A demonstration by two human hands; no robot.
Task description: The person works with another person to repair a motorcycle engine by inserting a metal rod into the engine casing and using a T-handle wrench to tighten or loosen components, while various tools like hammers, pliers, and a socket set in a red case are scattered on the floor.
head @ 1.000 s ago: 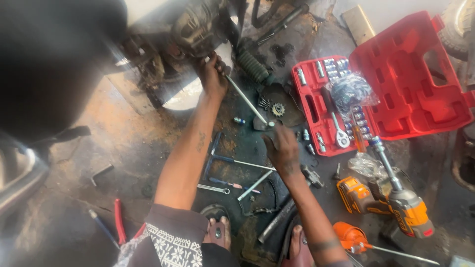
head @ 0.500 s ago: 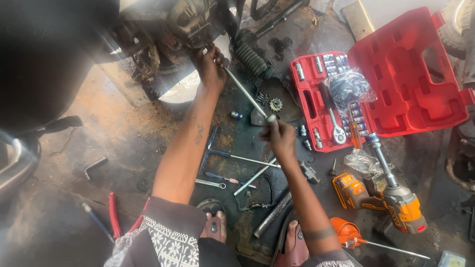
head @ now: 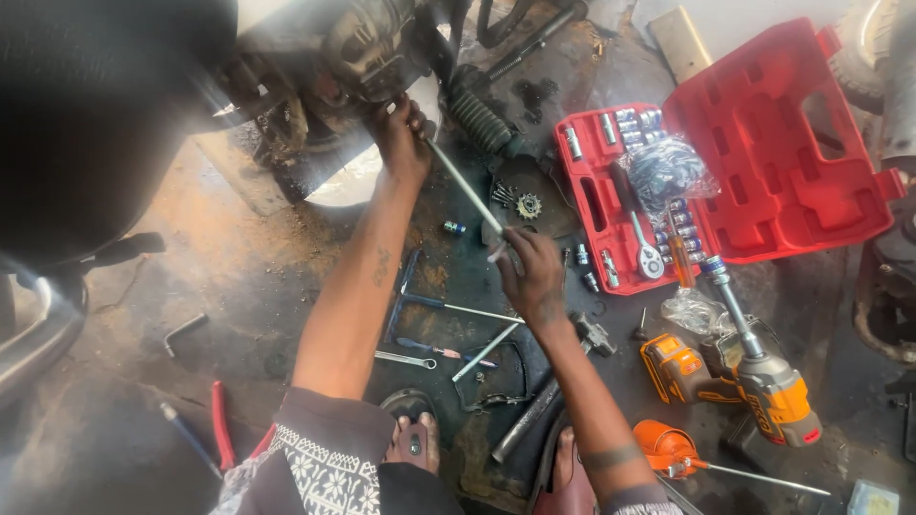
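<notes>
A grimy, oil-stained concrete floor carries everything. At the upper right lies an open red socket case. Below it, at the lower right, sit an orange cordless impact wrench and an orange oil can. Red-handled pliers lie at the lower left, a hex key above them. Wrenches and a small sprocket lie mid-frame.

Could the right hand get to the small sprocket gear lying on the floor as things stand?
Probably yes: the right hand lies close below the sprocket with nothing between, though it grips the long rod.
</notes>
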